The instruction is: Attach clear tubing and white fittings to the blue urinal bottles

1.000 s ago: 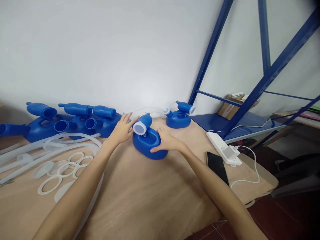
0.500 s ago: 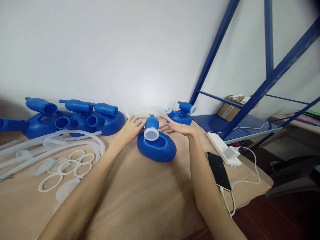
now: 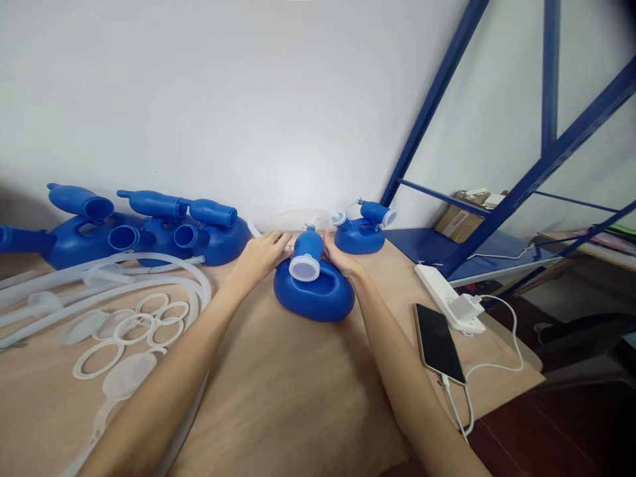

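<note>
In front of me on the table lies a blue plastic urinal bottle (image 3: pixel 315 301), with a blue funnel-shaped cup (image 3: pixel 309 246) resting on top. A white lid (image 3: pixel 304 269) covers the cup's wide end, which faces me. My left hand (image 3: pixel 265 255) is closed at the bottle's far left, fingers bent beside its neck; the neck is mostly hidden. At the far right side, my right hand (image 3: pixel 345 260) wraps the bottle, its fingers partly behind the cup and body. A clear tube (image 3: pixel 318 220) shows behind the cup.
A similar assembled blue bottle (image 3: pixel 360 236) stands behind on the right. Several uncapped blue bottles (image 3: pixel 223 242) line the wall at left, before tubes (image 3: pixel 149 258), white rings (image 3: pixel 99 360) and translucent lids (image 3: pixel 129 375). At right lie a phone (image 3: pixel 440 341), a power strip (image 3: pixel 437 285) and cables.
My right hand has come down from spread fingers beside the cup to hold the bottle's right side. My left hand stays at the left side, and the view has shifted slightly.
</note>
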{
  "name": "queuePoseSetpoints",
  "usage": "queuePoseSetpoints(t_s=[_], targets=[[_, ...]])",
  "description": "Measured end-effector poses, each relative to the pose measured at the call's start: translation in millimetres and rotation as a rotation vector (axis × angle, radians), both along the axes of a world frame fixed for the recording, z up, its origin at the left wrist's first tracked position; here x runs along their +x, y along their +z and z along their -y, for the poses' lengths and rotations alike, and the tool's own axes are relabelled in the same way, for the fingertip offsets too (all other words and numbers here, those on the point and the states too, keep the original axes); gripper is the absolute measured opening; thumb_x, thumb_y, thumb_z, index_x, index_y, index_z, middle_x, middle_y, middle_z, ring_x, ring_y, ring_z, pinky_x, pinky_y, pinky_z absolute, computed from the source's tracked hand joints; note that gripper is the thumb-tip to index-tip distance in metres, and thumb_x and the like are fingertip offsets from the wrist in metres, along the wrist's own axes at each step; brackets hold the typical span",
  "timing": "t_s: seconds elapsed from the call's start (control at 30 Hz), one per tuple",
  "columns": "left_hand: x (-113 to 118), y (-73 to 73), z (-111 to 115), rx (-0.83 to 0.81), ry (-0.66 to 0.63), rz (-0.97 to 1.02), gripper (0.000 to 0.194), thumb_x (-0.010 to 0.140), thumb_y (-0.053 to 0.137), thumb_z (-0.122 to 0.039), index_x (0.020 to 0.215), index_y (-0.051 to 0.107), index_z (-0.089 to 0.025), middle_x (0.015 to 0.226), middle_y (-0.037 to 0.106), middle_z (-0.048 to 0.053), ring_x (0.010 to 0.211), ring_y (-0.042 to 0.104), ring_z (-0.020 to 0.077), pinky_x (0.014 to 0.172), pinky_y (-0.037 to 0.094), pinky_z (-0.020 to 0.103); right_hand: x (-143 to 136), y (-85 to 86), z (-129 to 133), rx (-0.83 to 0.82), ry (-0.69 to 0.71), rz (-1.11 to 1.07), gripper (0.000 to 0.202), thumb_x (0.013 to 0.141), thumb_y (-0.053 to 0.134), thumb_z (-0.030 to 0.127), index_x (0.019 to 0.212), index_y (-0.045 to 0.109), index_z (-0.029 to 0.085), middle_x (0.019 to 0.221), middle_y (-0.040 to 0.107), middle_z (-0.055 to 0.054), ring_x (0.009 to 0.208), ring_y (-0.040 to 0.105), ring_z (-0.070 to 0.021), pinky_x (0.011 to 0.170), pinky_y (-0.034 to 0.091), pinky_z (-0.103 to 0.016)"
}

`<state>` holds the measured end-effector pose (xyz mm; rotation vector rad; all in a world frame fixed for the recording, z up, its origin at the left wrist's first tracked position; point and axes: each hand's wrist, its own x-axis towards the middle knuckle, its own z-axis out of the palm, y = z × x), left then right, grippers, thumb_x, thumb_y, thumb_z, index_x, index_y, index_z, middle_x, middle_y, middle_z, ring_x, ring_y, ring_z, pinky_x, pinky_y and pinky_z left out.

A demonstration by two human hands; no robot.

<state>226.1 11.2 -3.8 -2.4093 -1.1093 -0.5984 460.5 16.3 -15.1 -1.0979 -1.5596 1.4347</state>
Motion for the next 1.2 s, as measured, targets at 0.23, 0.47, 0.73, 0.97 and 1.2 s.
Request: queuePoseSetpoints(t_s=[0.23,0.47,0.73,0.97,1.2], targets=[[-31,14.4,-9,-0.154,-0.007,-0.043,0.055,0.105,0.046,-0.056,0.137,0.063,-0.015,0.120,0.074,0.018,0.112,0.070,0.0324,0.095,0.052,0.041,6,-7.3,-5,-0.003,-0.026,-0.024,0.084,0.101,0.020,0.079,0.156,0.049,0.023,0.146,0.067,-0.012,0.137,0.063,-0.0264,0.123,0.045,-0.046],[-17,7.9,-12,-0.167,0.052,-0.057,0.036,0.106,0.039,-0.025,0.116,0.069,-0.008,0.094,0.076,0.019,0.091,0.073,0.0296,0.088,0.053,0.039,3,-0.2,5,0.018,-0.044,-0.040,0.078,0.104,0.025,0.074,0.153,0.053,0.020,0.145,0.068,-0.011,0.138,0.063,-0.0259,0.125,0.043,-0.046],[-46,18.9,-20,-0.249,0.104,0.049,0.048,0.109,0.026,-0.028,0.126,0.068,-0.013,0.104,0.076,0.016,0.096,0.071,0.0293,0.090,0.053,0.041,4,6.2,11,-0.014,-0.011,0.032,0.077,0.105,0.026,0.072,0.152,0.055,0.020,0.141,0.071,-0.010,0.132,0.067,-0.0265,0.122,0.046,-0.046],[-68,39.5,2,-0.281,0.522,0.433,0.053,0.098,0.057,-0.031,0.148,0.051,-0.013,0.129,0.067,0.023,0.123,0.058,0.0454,0.094,0.050,0.054,7,9.3,18,0.025,-0.032,0.040,0.069,0.106,0.030,0.069,0.154,0.052,0.026,0.143,0.070,-0.006,0.127,0.070,-0.0273,0.123,0.045,-0.049],[-59,65.1,16,-0.724,0.037,0.273,0.036,0.094,0.061,-0.053,0.092,0.074,-0.019,0.092,0.074,0.003,0.085,0.066,0.0204,0.075,0.047,0.029,7,7.8,19,0.052,-0.002,0.006,0.064,0.106,0.037,0.066,0.149,0.059,0.024,0.140,0.071,-0.007,0.128,0.069,-0.0277,0.122,0.046,-0.046]])
